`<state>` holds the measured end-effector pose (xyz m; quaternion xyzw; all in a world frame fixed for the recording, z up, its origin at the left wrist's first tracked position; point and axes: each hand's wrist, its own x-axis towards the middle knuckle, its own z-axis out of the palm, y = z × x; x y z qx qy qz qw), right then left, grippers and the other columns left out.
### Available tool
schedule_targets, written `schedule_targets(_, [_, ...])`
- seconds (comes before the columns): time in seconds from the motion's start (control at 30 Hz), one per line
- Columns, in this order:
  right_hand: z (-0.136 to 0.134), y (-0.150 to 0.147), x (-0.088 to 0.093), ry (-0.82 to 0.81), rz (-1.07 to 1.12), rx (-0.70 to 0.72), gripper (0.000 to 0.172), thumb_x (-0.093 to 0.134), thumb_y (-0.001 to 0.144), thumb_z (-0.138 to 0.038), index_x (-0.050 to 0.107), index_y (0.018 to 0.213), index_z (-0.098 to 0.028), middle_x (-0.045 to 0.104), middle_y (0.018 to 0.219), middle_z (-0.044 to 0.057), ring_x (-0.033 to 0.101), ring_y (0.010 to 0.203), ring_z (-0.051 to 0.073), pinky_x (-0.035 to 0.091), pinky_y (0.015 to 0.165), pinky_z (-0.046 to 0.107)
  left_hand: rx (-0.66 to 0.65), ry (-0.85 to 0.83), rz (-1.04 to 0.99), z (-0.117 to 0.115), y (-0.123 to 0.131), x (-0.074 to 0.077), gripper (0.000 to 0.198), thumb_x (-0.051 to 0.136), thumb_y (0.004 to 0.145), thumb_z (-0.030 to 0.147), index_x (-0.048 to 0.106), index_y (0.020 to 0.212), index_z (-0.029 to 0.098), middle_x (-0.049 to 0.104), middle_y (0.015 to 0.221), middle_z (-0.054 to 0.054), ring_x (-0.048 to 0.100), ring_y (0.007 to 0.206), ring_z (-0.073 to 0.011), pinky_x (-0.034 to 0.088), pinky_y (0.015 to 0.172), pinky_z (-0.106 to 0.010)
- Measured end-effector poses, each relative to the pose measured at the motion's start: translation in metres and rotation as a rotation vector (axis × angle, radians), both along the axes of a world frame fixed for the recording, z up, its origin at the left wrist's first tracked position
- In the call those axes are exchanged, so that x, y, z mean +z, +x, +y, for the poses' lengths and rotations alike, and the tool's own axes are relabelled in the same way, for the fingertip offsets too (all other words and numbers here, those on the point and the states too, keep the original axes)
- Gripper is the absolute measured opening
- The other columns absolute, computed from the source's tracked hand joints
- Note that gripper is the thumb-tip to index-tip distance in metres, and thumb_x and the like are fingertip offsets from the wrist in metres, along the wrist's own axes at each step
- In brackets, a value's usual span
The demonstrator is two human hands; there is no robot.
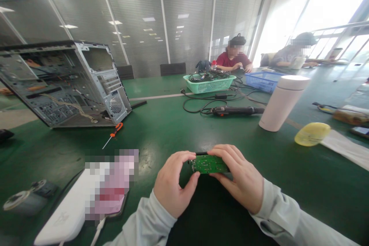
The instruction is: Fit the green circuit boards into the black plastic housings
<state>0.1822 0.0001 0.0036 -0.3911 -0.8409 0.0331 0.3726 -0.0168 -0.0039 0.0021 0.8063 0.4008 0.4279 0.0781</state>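
A small green circuit board [208,164] is held between both my hands just above the green table [161,130]. My left hand [173,184] pinches its left end with thumb and fingers. My right hand [240,177] wraps over its right end, fingers curled on top and thumb beneath. Both sleeves are light grey.
An open computer case [63,82] lies at the left, an orange-handled screwdriver [113,132] beside it. A white cup [282,102], a yellow object [313,133], a black tool with cables [235,110], a green basket [210,83] and a blue basket [263,80] stand farther off. Two people sit at the far end.
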Motion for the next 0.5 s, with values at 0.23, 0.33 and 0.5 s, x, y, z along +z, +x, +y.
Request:
schedule_targets(0.23, [-0.0028,-0.0054,-0.0008,0.034,-0.021,0.044,0.029,0.051,0.087,-0.016,0.042,0.115,-0.021,0.047,0.111,0.005,0.042,0.103,0.021,0.045,0.088,0.036,0.092,0.183,0.245,-0.0011,0.0028,0.0033,0.034,0.061,0.079,0.024,0.056,0.112,0.017,0.059,0.091,-0.008,0.056,0.086,-0.0226,0.049,0.076,-0.036])
schedule_targets(0.33, [-0.0015,-0.0038,-0.0013,0.032,-0.02,0.033,0.037,0.049,0.086,-0.015,0.039,0.121,-0.021,0.047,0.113,0.006,0.042,0.105,0.021,0.045,0.089,0.037,0.075,0.18,0.241,-0.0009,0.0017,0.0034,0.031,0.06,0.081,0.026,0.056,0.11,0.017,0.059,0.091,-0.008,0.055,0.086,-0.022,0.048,0.075,-0.035])
schedule_targets(0.5, [0.0051,0.0035,-0.0062,0.03,0.029,-0.038,0.06,0.042,0.081,-0.012,0.024,0.138,-0.022,0.047,0.117,0.007,0.043,0.108,0.022,0.046,0.09,0.041,0.055,0.132,0.128,-0.0039,0.0001,0.0058,0.032,0.06,0.082,0.023,0.054,0.112,0.019,0.059,0.095,-0.007,0.055,0.089,-0.0215,0.047,0.079,-0.035])
